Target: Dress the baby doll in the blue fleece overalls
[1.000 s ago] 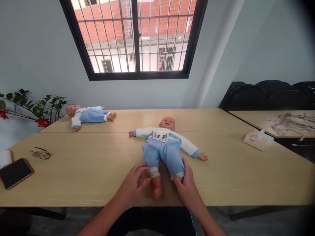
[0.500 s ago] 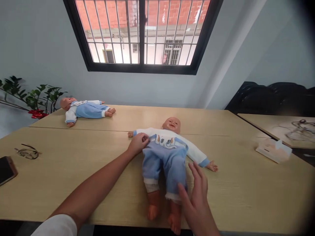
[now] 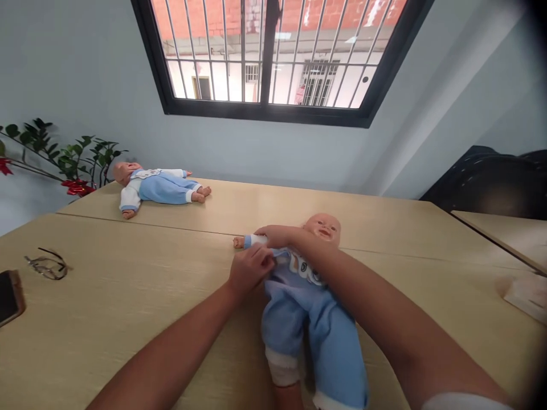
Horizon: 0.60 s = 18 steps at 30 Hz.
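A baby doll (image 3: 321, 228) in a white top and blue trousers lies on its back on the wooden table (image 3: 128, 307), feet toward me. My left hand (image 3: 250, 269) pinches the clothing at the doll's side, just below its outstretched arm. My right hand (image 3: 277, 234) reaches across the doll's chest and grips the white sleeve near the doll's small hand. My right forearm hides most of the doll's chest and far arm.
A second doll (image 3: 158, 187) in the same outfit lies at the far left of the table, near a leafy plant (image 3: 64, 162) with red flowers. Glasses (image 3: 45, 266) and a phone (image 3: 8, 296) lie at the left edge. A tissue box (image 3: 527, 293) sits at the right.
My hands left the doll's legs. The left hand moved up to the doll's side, and the right hand crossed over its chest to the sleeve. The view moved closer to the doll.
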Tool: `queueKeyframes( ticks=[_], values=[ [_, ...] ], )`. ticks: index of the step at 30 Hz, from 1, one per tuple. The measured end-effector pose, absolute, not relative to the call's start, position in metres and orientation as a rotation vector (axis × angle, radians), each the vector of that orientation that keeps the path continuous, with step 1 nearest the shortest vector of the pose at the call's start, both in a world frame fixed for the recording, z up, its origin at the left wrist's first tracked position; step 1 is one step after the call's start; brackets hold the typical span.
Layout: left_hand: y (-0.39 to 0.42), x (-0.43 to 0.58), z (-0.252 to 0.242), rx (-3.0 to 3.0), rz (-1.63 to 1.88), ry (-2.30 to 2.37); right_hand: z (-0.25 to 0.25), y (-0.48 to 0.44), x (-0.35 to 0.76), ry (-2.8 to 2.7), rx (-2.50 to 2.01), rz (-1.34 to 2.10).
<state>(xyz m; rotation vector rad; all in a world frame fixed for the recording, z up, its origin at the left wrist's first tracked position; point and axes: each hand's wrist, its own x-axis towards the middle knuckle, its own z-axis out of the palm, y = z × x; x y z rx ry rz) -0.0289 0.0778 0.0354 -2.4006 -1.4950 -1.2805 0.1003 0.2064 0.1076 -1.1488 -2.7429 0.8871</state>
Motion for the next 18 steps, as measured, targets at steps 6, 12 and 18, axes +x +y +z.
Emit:
queueKeyframes(
  ticks=[6, 12, 18],
  values=[
    [0.081, -0.030, 0.035, -2.306, -1.424, -1.360, 0.103, 0.205, 0.117, -2.635, -1.024, 0.624],
    [0.076, -0.024, 0.039, -2.274, -1.568, -1.322, 0.125, 0.167, 0.158, -2.319, -0.809, 0.481],
    [0.073, -0.016, 0.046, -2.328, -1.554, -1.198, 0.132, 0.139, 0.167, -2.268, -0.683, 0.437]
  ],
)
